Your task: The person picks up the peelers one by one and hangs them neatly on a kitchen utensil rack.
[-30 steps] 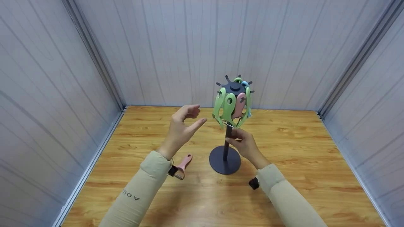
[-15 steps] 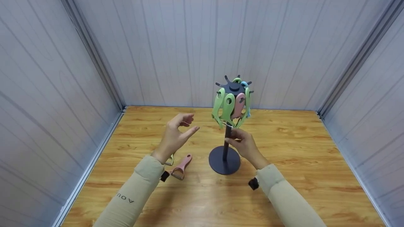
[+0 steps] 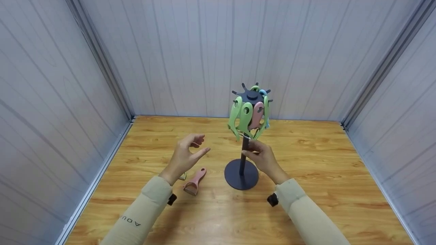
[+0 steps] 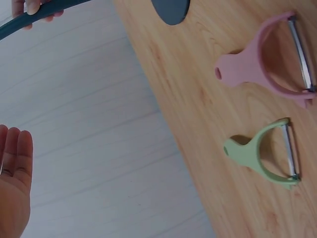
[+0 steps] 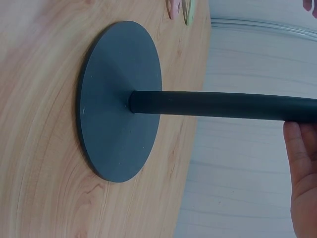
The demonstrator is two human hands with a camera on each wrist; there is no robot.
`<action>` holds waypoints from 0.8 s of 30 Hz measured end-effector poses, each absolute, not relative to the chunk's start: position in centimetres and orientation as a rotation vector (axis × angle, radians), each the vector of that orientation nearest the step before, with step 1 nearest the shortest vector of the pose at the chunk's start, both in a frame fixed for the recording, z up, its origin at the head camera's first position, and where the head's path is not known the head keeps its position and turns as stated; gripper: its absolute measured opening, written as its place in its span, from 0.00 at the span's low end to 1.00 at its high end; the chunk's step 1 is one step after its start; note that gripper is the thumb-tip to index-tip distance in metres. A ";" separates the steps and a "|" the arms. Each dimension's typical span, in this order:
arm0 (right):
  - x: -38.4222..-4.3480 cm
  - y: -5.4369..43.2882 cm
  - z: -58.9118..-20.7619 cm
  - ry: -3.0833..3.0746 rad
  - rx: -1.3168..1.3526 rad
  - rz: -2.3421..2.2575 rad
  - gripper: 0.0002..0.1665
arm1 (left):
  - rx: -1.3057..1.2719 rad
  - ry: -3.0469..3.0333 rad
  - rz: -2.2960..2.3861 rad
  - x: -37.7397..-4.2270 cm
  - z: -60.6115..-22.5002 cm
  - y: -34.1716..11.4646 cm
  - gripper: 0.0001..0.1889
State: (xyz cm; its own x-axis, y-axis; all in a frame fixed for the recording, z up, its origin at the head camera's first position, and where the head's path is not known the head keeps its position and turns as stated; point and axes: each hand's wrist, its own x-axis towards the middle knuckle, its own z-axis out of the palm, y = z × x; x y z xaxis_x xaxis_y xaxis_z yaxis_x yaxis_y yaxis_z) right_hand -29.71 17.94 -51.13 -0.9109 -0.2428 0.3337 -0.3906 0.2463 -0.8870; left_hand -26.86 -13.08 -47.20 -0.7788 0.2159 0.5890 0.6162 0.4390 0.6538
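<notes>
My right hand (image 3: 264, 158) pinches the post (image 3: 243, 163) of a dark rack just below the hanging peelers. Several peelers hang from the rack's top hooks: green peelers (image 3: 246, 117), a pink peeler (image 3: 257, 115) and a blue one (image 3: 263, 92) partly hidden behind. To the left of the rack my left hand (image 3: 185, 154) hovers over the table with thumb and fingers apart, holding nothing. Below it lie a loose pink peeler (image 3: 196, 182) and a green peeler (image 4: 260, 153), which the left wrist mostly hides in the head view.
The rack's round base (image 3: 241, 183) stands flat on the wooden table (image 3: 306, 153). Pale panel walls (image 3: 177, 61) rise at the back and on both sides. Some hooks (image 3: 244, 85) at the rack's far left carry nothing.
My left hand has moved left and down toward the near side, away from the rack, uncovering more of the loose pink peeler. The right hand keeps its hold on the post.
</notes>
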 end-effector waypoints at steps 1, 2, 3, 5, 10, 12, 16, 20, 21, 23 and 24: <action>-29.7 17.9 -51.2 -2.376 0.606 1.754 0.14 | -0.698 -2.283 -1.293 -26.8 -47.4 -13.2 0.20; -29.7 17.9 -51.2 -2.377 0.604 1.757 0.14 | -0.693 -2.294 -1.294 -26.8 -47.6 -13.2 0.20; -29.7 17.9 -51.3 -2.379 0.602 1.759 0.14 | -0.686 -2.305 -1.291 -26.7 -47.8 -13.3 0.20; -29.8 17.9 -51.3 -2.385 0.602 1.753 0.15 | -0.676 -2.325 -1.284 -26.6 -48.2 -13.4 0.20; -29.8 18.1 -51.2 -2.390 0.598 1.729 0.13 | -0.674 -2.370 -1.260 -26.5 -48.8 -13.7 0.21; -29.8 18.1 -51.1 -2.387 0.593 1.728 0.11 | -0.674 -2.390 -1.259 -26.4 -49.1 -13.8 0.21; -29.9 18.0 -51.2 -2.379 0.589 1.751 0.12 | -0.665 -2.447 -1.268 -26.3 -49.8 -14.0 0.21; -29.9 18.0 -51.3 -2.375 0.586 1.771 0.14 | -0.640 -2.523 -1.295 -26.2 -50.5 -14.2 0.23; -29.9 18.0 -51.3 -2.377 0.585 1.767 0.14 | -0.634 -2.540 -1.304 -26.2 -50.6 -14.2 0.23; -29.9 18.0 -51.3 -2.377 0.582 1.762 0.14 | -0.620 -2.574 -1.329 -26.1 -50.9 -14.3 0.24; -29.9 18.0 -51.3 -2.377 0.581 1.760 0.13 | -0.610 -2.595 -1.341 -26.1 -51.0 -14.4 0.24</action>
State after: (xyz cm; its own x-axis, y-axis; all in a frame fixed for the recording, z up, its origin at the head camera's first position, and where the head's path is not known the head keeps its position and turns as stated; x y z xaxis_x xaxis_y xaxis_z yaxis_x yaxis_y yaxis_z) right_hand -29.93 18.01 -51.31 -0.9178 -0.2283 0.3248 -0.3773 0.2469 -0.8926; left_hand -26.11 -14.35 -51.01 -0.9047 0.2828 0.3187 0.4235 0.5157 0.7448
